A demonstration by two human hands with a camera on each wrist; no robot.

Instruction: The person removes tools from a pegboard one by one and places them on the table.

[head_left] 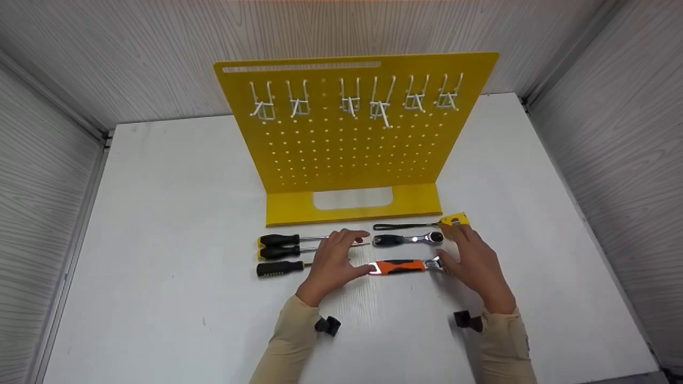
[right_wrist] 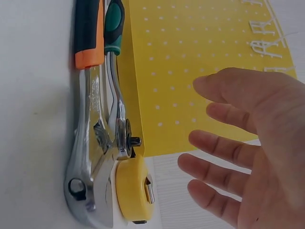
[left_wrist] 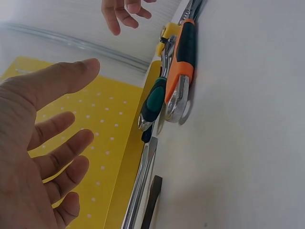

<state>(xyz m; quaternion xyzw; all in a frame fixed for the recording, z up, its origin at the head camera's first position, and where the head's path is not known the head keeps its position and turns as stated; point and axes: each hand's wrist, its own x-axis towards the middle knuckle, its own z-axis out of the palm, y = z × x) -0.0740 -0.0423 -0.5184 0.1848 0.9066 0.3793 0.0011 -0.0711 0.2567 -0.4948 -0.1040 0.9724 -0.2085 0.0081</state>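
My left hand (head_left: 332,262) hovers over the shafts of three screwdrivers (head_left: 280,253) with black handles, hiding some of their ends. Its fingers are spread and hold nothing in the left wrist view. An adjustable wrench (head_left: 400,266) with an orange and black handle lies between my hands. Behind it is a ratchet wrench (head_left: 390,240) with a dark green and black grip. My right hand (head_left: 475,261) is above the wrench's head and close to a yellow tape measure (head_left: 453,219) with a black strap. In the right wrist view its fingers are apart from the tools.
A yellow pegboard (head_left: 347,149) stands upright behind the tools on a flat base with a cutout. Several white wire hooks (head_left: 380,109) project from its upper part. White table (head_left: 171,298) surface surrounds them, with pale wood-grain walls (head_left: 619,80) at the back and sides.
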